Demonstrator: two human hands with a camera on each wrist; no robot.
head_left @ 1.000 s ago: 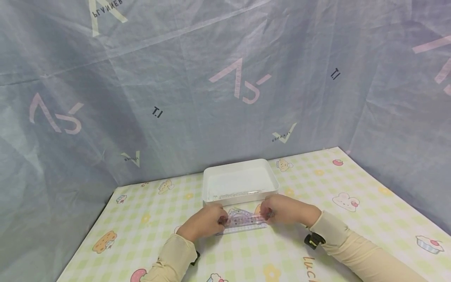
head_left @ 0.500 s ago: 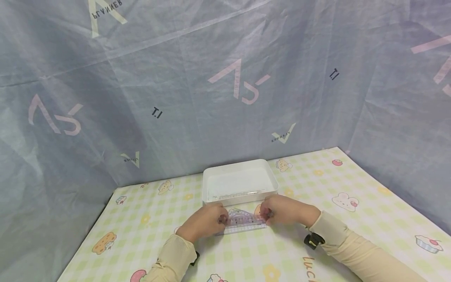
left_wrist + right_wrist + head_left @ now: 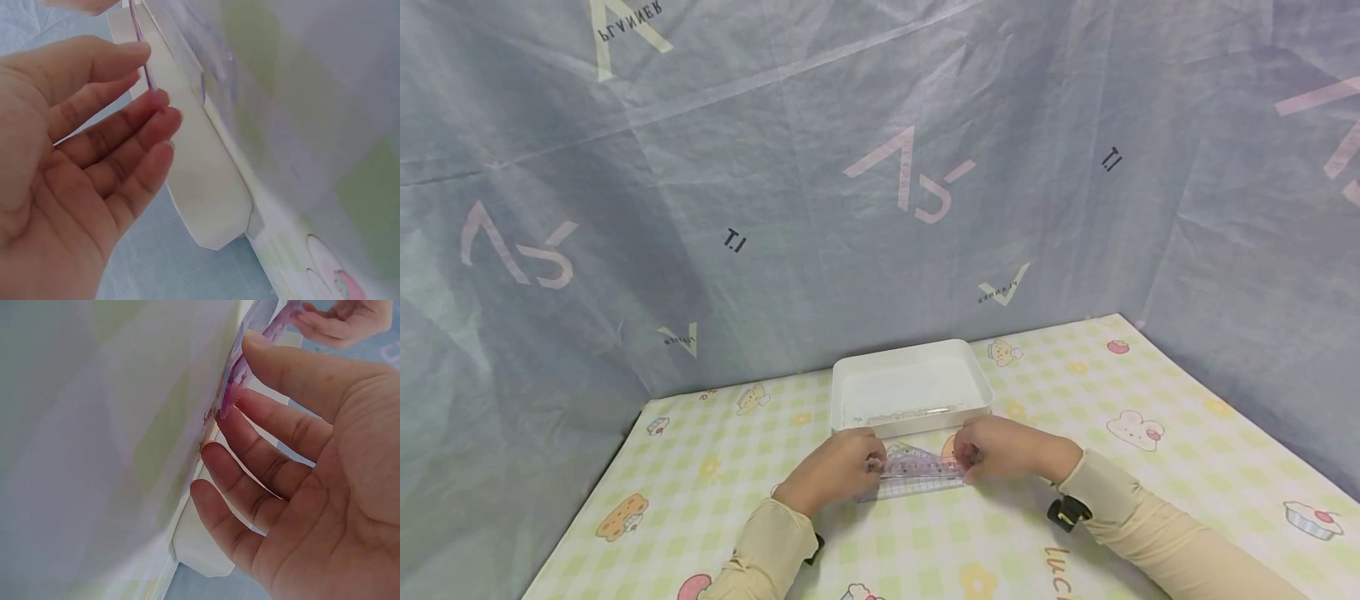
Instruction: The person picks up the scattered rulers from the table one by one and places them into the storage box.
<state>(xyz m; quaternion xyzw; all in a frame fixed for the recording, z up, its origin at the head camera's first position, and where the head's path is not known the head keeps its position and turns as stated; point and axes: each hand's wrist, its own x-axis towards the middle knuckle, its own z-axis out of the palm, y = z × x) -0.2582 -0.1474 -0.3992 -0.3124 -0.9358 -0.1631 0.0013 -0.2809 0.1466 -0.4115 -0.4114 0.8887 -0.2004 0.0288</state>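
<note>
A see-through purple ruler [image 3: 921, 469] spans the gap between both hands in the head view, held just in front of the white tray. My left hand [image 3: 838, 471] pinches its left end between thumb and fingertips. At the right end, my right hand [image 3: 1006, 447] pinches the ruler with thumb and forefinger, its other fingers spread loosely in the right wrist view. Clear plastic drawing pieces with grid lines [image 3: 917, 487] lie beneath and behind the ruler, partly covered by it. The left wrist view shows the ruler edge-on [image 3: 141, 37], apart from the clear plastic pieces [image 3: 194, 56].
The shallow white tray [image 3: 910, 348] stands behind the hands, near the back curtain [image 3: 820, 275]. A clear marked strip [image 3: 910, 413] lies inside along its front wall. A green checked cloth with cartoon prints [image 3: 700, 483] covers the table.
My left hand has shifted very slightly away from me, and the ruler's left end with it. The right hand, tray and clear pieces stay nearly in place.
</note>
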